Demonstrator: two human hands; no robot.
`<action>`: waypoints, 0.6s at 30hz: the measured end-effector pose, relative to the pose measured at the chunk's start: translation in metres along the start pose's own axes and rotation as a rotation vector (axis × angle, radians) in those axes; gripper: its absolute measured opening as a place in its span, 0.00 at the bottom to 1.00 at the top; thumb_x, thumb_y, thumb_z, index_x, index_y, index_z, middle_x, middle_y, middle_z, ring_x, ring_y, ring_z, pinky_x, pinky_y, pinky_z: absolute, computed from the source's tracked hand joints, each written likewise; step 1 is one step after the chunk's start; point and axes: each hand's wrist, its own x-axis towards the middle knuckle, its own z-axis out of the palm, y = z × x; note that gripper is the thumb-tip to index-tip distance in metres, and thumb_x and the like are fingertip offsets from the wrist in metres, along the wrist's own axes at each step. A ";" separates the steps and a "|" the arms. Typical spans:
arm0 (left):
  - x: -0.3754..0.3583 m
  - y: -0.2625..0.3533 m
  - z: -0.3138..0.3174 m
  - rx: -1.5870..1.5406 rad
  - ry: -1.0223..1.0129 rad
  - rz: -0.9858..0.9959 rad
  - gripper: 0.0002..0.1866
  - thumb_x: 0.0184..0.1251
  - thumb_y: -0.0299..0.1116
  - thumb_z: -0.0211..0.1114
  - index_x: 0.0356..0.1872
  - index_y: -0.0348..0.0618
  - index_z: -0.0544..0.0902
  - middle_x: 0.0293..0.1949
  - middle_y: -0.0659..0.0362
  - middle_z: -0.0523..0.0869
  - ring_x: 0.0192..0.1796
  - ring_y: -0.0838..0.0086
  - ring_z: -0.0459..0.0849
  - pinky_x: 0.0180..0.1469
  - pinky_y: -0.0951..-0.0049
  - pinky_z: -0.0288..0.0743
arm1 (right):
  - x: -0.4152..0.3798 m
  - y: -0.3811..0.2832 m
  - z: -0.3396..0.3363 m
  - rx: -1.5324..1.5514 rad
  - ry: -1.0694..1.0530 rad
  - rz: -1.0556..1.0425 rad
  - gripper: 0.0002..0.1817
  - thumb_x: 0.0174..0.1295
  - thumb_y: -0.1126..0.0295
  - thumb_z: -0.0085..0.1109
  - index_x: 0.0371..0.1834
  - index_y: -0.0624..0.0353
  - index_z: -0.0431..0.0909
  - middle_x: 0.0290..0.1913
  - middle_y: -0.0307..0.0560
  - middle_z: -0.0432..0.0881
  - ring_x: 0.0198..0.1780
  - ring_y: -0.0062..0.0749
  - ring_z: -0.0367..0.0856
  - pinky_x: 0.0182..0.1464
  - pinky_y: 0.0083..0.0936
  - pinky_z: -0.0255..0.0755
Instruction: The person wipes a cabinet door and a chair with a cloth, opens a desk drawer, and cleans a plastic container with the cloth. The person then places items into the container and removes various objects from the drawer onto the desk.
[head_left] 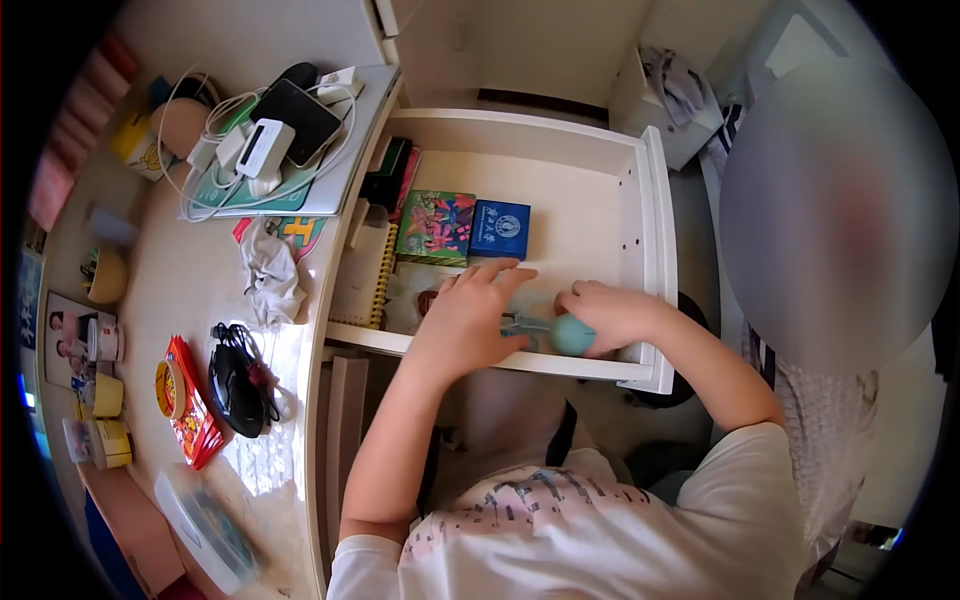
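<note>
Desk (200, 290) at left, cluttered: laptop (345, 150) under a phone (295, 118) and white cables (215, 160). Drawer (655, 250) pulled open beside it, holding a spiral notebook (362, 275), a colourful box (436, 226) and a blue box (499, 229). Left hand (465, 322) laid flat in the drawer front, fingers spread, gripping nothing. Right hand (608, 312) curled loosely around a teal ball (571, 335), near the drawer's front edge, fingers partly closed on it.
</note>
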 end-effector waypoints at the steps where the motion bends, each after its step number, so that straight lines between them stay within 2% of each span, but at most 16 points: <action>1: 0.004 -0.003 -0.001 -0.001 -0.008 -0.001 0.39 0.43 0.31 0.82 0.64 0.49 0.80 0.63 0.52 0.81 0.65 0.53 0.80 0.67 0.55 0.73 | -0.001 -0.001 -0.002 0.008 -0.002 0.001 0.40 0.45 0.59 0.79 0.62 0.58 0.72 0.51 0.55 0.78 0.62 0.55 0.78 0.61 0.42 0.76; 3: 0.012 -0.008 -0.003 -0.058 -0.130 -0.083 0.40 0.45 0.31 0.82 0.66 0.49 0.78 0.63 0.51 0.81 0.65 0.52 0.80 0.68 0.54 0.71 | -0.002 -0.007 -0.010 -0.013 0.028 0.083 0.39 0.46 0.59 0.78 0.62 0.58 0.71 0.52 0.58 0.78 0.60 0.55 0.79 0.60 0.43 0.77; 7: 0.017 -0.014 0.001 0.115 -0.112 -0.029 0.36 0.46 0.28 0.81 0.62 0.46 0.78 0.58 0.53 0.84 0.65 0.56 0.80 0.66 0.48 0.71 | -0.009 0.004 -0.031 0.104 0.042 0.085 0.39 0.49 0.58 0.77 0.63 0.60 0.70 0.54 0.62 0.80 0.58 0.55 0.81 0.58 0.42 0.78; 9: 0.020 -0.012 -0.003 0.053 -0.151 -0.033 0.30 0.48 0.25 0.78 0.56 0.45 0.81 0.53 0.52 0.86 0.60 0.53 0.82 0.65 0.52 0.69 | -0.021 -0.001 -0.055 0.406 0.070 0.269 0.38 0.52 0.58 0.75 0.63 0.61 0.68 0.55 0.67 0.80 0.56 0.55 0.83 0.57 0.39 0.78; 10: 0.020 -0.014 -0.003 0.052 -0.151 -0.039 0.30 0.48 0.25 0.78 0.56 0.45 0.81 0.53 0.52 0.86 0.60 0.53 0.82 0.65 0.52 0.69 | -0.019 0.011 -0.046 0.453 0.188 0.194 0.36 0.56 0.64 0.74 0.65 0.60 0.66 0.55 0.62 0.82 0.54 0.47 0.85 0.56 0.35 0.78; 11: 0.020 -0.015 -0.004 0.031 -0.131 0.003 0.26 0.49 0.24 0.77 0.53 0.44 0.81 0.50 0.52 0.86 0.57 0.53 0.83 0.63 0.52 0.71 | -0.020 0.018 -0.041 0.452 0.185 0.188 0.36 0.56 0.64 0.74 0.65 0.60 0.66 0.55 0.62 0.82 0.54 0.47 0.85 0.56 0.35 0.78; 13: 0.019 -0.017 -0.006 0.017 -0.105 0.031 0.22 0.49 0.23 0.76 0.49 0.42 0.82 0.47 0.52 0.87 0.54 0.53 0.84 0.60 0.53 0.73 | -0.021 0.025 -0.036 0.806 0.385 -0.040 0.34 0.61 0.62 0.72 0.66 0.59 0.66 0.50 0.59 0.85 0.51 0.42 0.85 0.54 0.35 0.78; 14: 0.019 -0.017 -0.006 -0.054 -0.096 -0.004 0.20 0.50 0.22 0.75 0.47 0.41 0.83 0.46 0.51 0.87 0.52 0.53 0.85 0.56 0.55 0.76 | -0.024 0.023 -0.040 0.845 0.382 -0.025 0.32 0.63 0.69 0.71 0.67 0.58 0.65 0.52 0.53 0.83 0.54 0.34 0.82 0.57 0.32 0.77; 15: 0.019 -0.016 -0.006 -0.124 -0.084 -0.039 0.17 0.50 0.21 0.74 0.44 0.39 0.83 0.44 0.51 0.87 0.50 0.53 0.86 0.53 0.57 0.78 | -0.028 0.023 -0.041 0.840 0.374 -0.039 0.32 0.63 0.69 0.71 0.67 0.58 0.65 0.52 0.53 0.83 0.54 0.34 0.82 0.57 0.32 0.77; 16: 0.017 -0.018 -0.006 -0.122 -0.010 0.020 0.15 0.51 0.20 0.73 0.42 0.38 0.83 0.43 0.50 0.86 0.46 0.52 0.87 0.48 0.60 0.81 | -0.033 0.023 -0.040 0.938 0.418 -0.080 0.33 0.62 0.70 0.72 0.68 0.57 0.64 0.54 0.52 0.81 0.56 0.33 0.80 0.59 0.32 0.76; 18: 0.013 -0.007 -0.020 -0.218 0.125 -0.010 0.15 0.52 0.20 0.73 0.43 0.39 0.83 0.43 0.50 0.86 0.46 0.52 0.87 0.49 0.60 0.81 | -0.030 0.017 -0.056 1.045 0.420 -0.172 0.35 0.61 0.73 0.73 0.69 0.56 0.64 0.58 0.47 0.77 0.62 0.32 0.76 0.64 0.32 0.73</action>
